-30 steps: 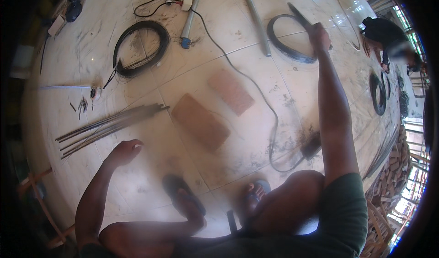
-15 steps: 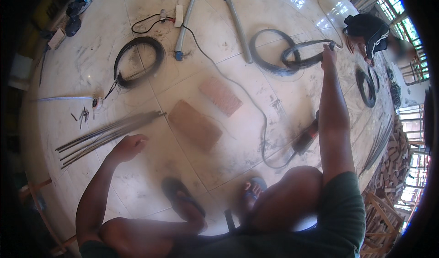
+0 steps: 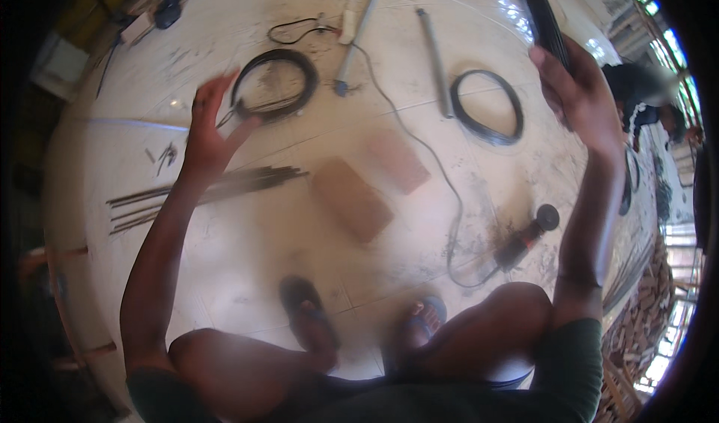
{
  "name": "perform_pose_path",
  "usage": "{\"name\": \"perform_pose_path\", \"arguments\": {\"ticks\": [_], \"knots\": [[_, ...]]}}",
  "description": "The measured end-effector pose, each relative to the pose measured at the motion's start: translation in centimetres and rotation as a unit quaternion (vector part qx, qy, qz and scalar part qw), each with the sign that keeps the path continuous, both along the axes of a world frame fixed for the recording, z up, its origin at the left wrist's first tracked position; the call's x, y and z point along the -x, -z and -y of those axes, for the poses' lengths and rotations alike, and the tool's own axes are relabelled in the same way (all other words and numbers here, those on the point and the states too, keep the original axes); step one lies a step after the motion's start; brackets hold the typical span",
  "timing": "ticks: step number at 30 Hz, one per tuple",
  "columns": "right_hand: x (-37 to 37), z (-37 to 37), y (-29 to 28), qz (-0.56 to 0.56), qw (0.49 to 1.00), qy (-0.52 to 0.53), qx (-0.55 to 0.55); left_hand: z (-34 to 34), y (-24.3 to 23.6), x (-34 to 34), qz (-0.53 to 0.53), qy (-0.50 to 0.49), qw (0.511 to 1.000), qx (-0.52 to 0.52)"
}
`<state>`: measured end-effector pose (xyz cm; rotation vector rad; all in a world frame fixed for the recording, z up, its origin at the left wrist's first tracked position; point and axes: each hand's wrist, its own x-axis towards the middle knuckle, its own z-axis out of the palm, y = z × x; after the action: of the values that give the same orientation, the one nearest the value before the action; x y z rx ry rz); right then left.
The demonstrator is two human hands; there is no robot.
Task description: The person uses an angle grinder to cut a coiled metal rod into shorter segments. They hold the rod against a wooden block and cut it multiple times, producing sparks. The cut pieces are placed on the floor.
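Larger slab [image 3: 350, 200]: reddish-brown, flat on the pale tiled floor [image 3: 255, 273].
Right hand [image 3: 583, 97]: far to the right of the larger slab and beyond it; I see its fingers clamped on a dark wire bundle [image 3: 543, 18].
Wire bundle: right of the slab and well beyond it, in that grip, its upper end cut off by the top of my view.
Left hand [image 3: 213, 123]: left of the slab and beyond it, thumb and fingers spread apart, nothing between them that I can see.
Left wire coil [image 3: 309, 78]: beyond the slab, partly behind the left hand; I can't tell whether they touch.
Right wire coil [image 3: 490, 135]: a dark ring on the floor, right of the slab and beyond it.
Rods [image 3: 251, 182]: thin and dark, left of the slab, their tips near it.
Smaller slab [image 3: 397, 161]: beside the larger one, on its far right side, blurred for me.
Power tool [image 3: 517, 249]: right of the slab, nearer me.
Cable [image 3: 423, 149]: curves past the slab's right side to the tool.
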<state>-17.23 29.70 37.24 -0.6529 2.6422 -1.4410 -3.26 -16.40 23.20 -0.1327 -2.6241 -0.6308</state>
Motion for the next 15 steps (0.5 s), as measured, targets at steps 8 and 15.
{"name": "perform_pose_path", "arguments": {"ticks": [8,15], "knots": [[-4.5,6.6,3.9,0.280,0.929,-0.188,0.152,-4.9,-5.2,-1.3,0.221,0.003,0.950,-0.221],[-4.0,8.8,17.5,0.439,0.871,-0.179,0.130,-5.6,-3.6,-6.5,0.451,-0.023,0.656,-0.605]]}}
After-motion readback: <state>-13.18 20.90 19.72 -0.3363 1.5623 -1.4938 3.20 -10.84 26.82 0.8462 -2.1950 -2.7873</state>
